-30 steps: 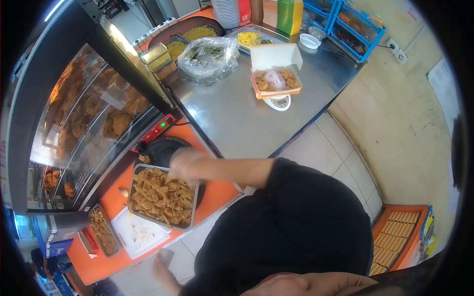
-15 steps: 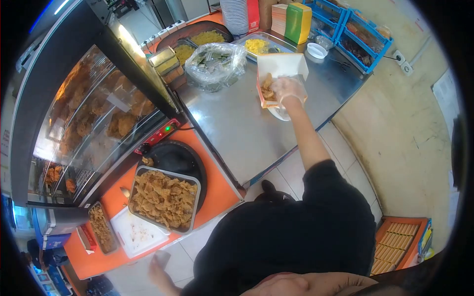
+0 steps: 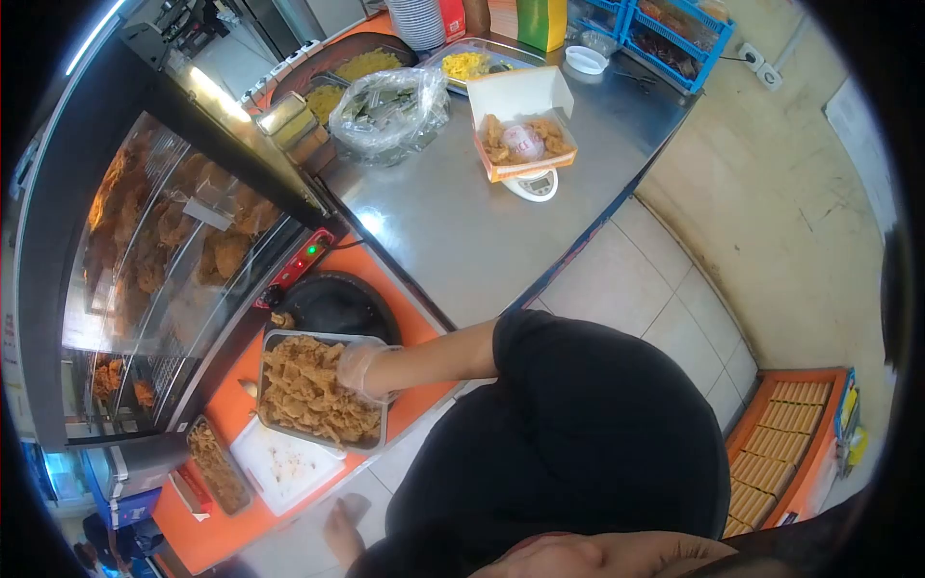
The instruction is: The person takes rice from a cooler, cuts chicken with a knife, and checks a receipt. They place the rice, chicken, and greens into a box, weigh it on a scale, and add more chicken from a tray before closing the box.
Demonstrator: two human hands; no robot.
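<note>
My right hand (image 3: 366, 370), in a clear plastic glove, reaches into the right side of a metal tray (image 3: 385, 424) heaped with fried crispy pieces (image 3: 313, 385); its fingers are hidden by the glove and food. My left hand (image 3: 341, 530) hangs low over the floor, blurred, its fingers unclear. On the steel table an open box (image 3: 525, 94) rests on a white scale (image 3: 538, 186). Inside the box, fried pieces (image 3: 495, 137) lie around a white wrapped ball (image 3: 523, 143).
A glass display case (image 3: 173, 222) stands at left. A black round pan (image 3: 337, 303), white board (image 3: 284, 462) and narrow tray (image 3: 218, 467) share the orange counter. A plastic bag (image 3: 388, 111), yellow-food tray (image 3: 465, 65) and blue racks (image 3: 674, 43) stand farther back.
My right hand has left the box and moved down left to the metal tray. The wrapped ball and the scale's display now show. The view has shifted, and my left hand remains low.
</note>
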